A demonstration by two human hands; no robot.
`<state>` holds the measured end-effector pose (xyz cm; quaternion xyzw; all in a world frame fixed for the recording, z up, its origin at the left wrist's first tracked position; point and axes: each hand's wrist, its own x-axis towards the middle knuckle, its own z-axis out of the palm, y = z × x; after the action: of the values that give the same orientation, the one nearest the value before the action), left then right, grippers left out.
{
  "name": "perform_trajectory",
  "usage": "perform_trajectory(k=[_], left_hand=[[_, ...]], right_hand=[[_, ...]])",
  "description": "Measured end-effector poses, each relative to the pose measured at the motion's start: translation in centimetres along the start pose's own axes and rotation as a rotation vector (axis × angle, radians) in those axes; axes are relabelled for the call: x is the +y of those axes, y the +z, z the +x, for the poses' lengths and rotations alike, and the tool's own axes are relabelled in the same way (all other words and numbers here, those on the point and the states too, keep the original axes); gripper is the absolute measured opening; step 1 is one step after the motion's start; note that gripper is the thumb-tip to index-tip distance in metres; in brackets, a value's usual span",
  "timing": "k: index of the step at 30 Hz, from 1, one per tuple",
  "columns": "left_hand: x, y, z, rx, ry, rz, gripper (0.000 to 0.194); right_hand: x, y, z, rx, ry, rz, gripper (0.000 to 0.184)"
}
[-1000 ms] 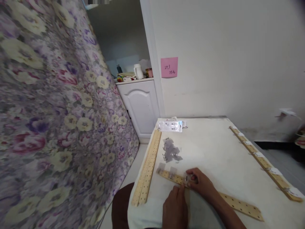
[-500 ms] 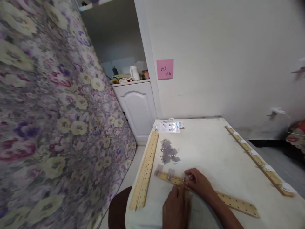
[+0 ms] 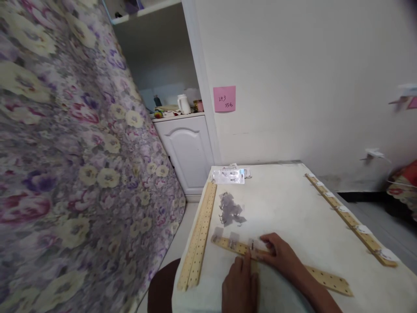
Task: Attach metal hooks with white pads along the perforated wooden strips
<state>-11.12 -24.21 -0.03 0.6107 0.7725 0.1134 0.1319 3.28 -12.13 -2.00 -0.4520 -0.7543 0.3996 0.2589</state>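
Note:
A perforated wooden strip [image 3: 329, 279] lies slantwise across the near part of the table. Along its left end sit clear square adhesive hooks: one at the tip [image 3: 217, 234], another beside it [image 3: 233, 240], and a third [image 3: 252, 244] between my hands. My left hand [image 3: 239, 282] is at the strip's near edge, its index fingertip against the strip just below the third hook and its other fingers curled. To the right of that hook, my right hand [image 3: 282, 254] rests over the strip, thumb and forefinger apart. Its palm covers the strip's middle.
Loose clear hooks [image 3: 230, 211] form a pile beyond the strip. Perforated wooden strips [image 3: 198, 239] lie along the table's left edge, with hook packaging [image 3: 230, 176] at the far left corner. Another strip with white-backed hooks [image 3: 350, 219] lies along the right edge.
My right fingers have come off the third hook and shifted slightly right, leaving the hook standing on the strip. My left hand stays at the near edge. The camera view has shifted slightly.

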Motion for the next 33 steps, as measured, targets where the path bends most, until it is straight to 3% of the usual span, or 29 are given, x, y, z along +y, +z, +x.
perform_trajectory(k=[7,17,21,25,28,33], left_hand=[[-1.4,2.2,-0.1,0.166,0.066,-0.019,0.049],[-2.8,4.3,0.2,0.387,0.175,-0.027,0.046],[-2.9,4.4,0.3,0.395,0.185,-0.038,0.045],[-2.9,4.1,0.3,0.302,0.149,-0.011,0.047],[-2.7,4.0,0.4,0.22,0.104,-0.016,0.049],[-2.8,4.2,0.4,0.181,0.043,-0.05,0.048]], right_hand=[[-1.3,-2.5,-2.7,-0.011,0.003,-0.202,0.021],[-2.4,-1.0,-4.0,0.012,0.078,-0.232,0.014],[-1.5,-1.1,-4.0,-0.026,0.065,-0.207,0.019],[-0.4,-2.4,-1.6,-0.075,0.018,-0.1,0.01],[-0.6,-2.7,1.6,0.013,-0.039,-0.165,0.01],[-2.6,-0.1,6.5,0.073,-0.096,-0.334,0.016]])
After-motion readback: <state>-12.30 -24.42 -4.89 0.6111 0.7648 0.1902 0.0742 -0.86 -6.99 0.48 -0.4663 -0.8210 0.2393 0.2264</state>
